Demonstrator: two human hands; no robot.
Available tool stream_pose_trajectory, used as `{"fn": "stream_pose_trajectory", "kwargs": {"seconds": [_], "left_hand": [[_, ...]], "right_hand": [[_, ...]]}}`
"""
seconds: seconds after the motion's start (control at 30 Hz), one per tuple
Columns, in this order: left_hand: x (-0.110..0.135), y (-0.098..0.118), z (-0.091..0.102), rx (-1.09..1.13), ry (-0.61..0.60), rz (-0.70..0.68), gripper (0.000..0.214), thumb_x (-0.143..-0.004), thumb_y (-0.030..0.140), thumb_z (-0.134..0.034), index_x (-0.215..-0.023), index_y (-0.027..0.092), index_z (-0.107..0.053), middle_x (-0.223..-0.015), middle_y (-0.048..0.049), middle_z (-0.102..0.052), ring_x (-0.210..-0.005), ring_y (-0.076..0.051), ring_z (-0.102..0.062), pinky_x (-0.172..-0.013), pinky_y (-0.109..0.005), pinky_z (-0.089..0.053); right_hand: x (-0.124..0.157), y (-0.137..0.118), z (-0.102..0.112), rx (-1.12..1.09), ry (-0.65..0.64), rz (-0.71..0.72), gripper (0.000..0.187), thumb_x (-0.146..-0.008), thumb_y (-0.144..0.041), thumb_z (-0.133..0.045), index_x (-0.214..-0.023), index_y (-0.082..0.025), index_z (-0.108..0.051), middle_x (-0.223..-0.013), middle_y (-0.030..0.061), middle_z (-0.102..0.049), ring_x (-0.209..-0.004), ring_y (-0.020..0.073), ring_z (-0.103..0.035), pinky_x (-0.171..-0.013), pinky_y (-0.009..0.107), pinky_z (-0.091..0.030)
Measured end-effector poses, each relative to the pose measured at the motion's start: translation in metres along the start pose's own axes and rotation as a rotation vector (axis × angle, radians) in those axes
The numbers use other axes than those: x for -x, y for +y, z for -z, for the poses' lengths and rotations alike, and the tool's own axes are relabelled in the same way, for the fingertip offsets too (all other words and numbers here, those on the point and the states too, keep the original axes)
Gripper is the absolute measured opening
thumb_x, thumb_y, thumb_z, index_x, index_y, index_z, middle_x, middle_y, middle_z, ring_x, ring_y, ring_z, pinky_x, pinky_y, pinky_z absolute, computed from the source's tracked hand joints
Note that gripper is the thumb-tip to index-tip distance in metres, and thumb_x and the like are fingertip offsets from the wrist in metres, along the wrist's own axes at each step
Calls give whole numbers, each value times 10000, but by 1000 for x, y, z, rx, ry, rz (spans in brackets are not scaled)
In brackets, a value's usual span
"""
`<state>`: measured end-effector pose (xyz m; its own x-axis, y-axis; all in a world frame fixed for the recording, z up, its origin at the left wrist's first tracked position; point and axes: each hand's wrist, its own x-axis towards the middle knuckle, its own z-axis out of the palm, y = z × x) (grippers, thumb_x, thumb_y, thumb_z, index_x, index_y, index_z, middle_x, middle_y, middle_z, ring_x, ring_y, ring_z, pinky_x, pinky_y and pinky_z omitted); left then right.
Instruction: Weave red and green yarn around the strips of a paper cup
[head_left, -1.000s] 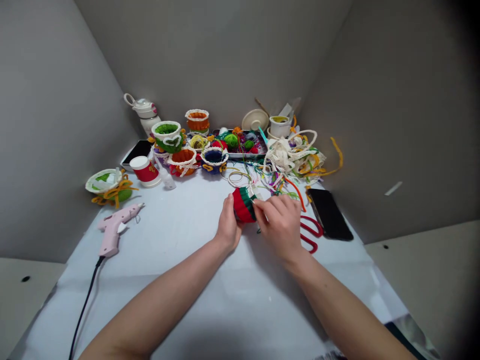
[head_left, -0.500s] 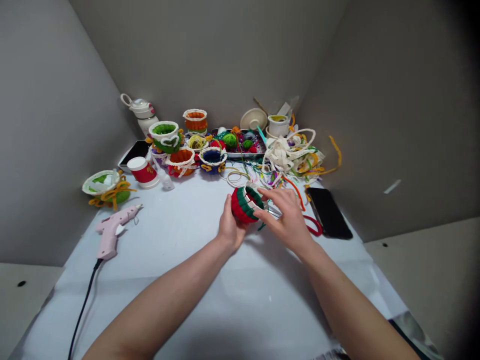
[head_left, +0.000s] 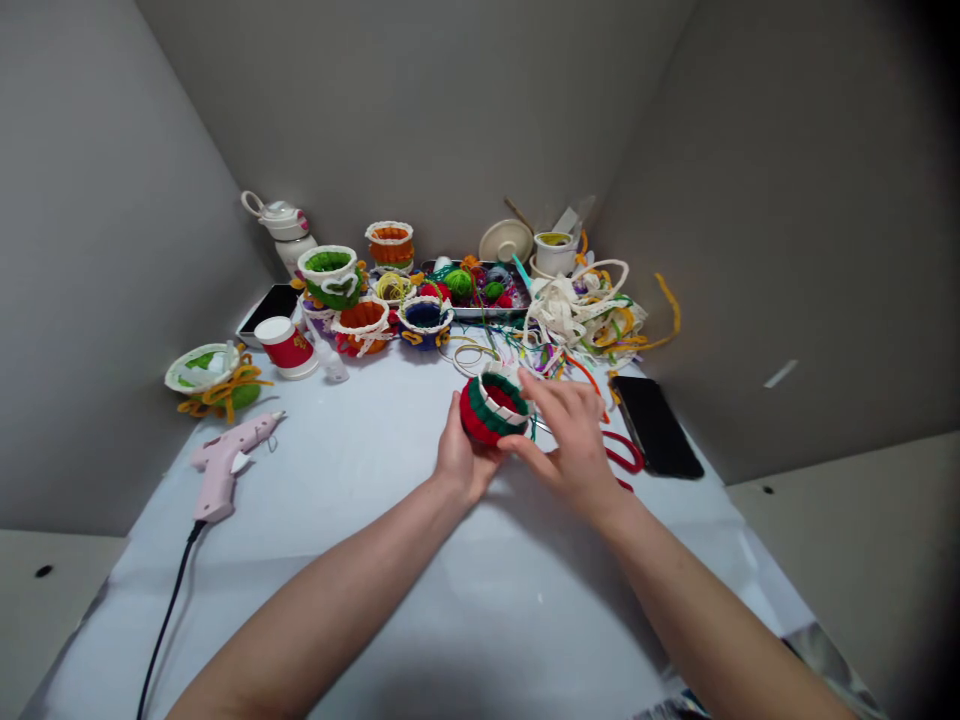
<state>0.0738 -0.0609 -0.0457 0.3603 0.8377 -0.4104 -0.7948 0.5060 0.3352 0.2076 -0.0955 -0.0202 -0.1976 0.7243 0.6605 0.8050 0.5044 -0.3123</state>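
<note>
A small woven yarn basket (head_left: pixel 480 422), red below and green above, is tilted over the table in my hands. White upright strips stand round its rim, and its inside looks red and green. My left hand (head_left: pixel 461 462) cups it from the left and below, fingers wrapped underneath. On its right side, my right hand (head_left: pixel 574 440) closes in with the thumb against the lower wall and the fingers at the rim. A green yarn end hangs near the right fingers. Behind that hand lie scissors with red handles (head_left: pixel 626 452), their blades mostly hidden.
A pink glue gun (head_left: pixel 225 460) with a black cord lies left. Farther back stand several finished yarn baskets (head_left: pixel 330 275), a red-and-white paper cup (head_left: pixel 286 348) and a tray of yarn balls (head_left: pixel 480 312). Tangled cords (head_left: pixel 570 310) and a black phone (head_left: pixel 656 425) are at right.
The yarn basket has turned and tipped so that more of its opening faces me. My right thumb has moved down along its wall, and more of the scissors' handles shows.
</note>
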Motion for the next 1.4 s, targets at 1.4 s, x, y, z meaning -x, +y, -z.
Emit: {"fn": "stream_pose_trajectory", "kwargs": {"seconds": [1.4], "left_hand": [[11, 4, -13, -3, -28, 85, 476, -979, 495, -387, -1121, 129, -656, -906, -93, -723, -750, -192, -671, -620, -290, -562]], "right_hand": [[7, 5, 18, -28, 231, 30, 366, -831, -354, -724, -1180, -290, -633, -1012, 44, -656, -917, 215, -562, -834, 400, -396]]}}
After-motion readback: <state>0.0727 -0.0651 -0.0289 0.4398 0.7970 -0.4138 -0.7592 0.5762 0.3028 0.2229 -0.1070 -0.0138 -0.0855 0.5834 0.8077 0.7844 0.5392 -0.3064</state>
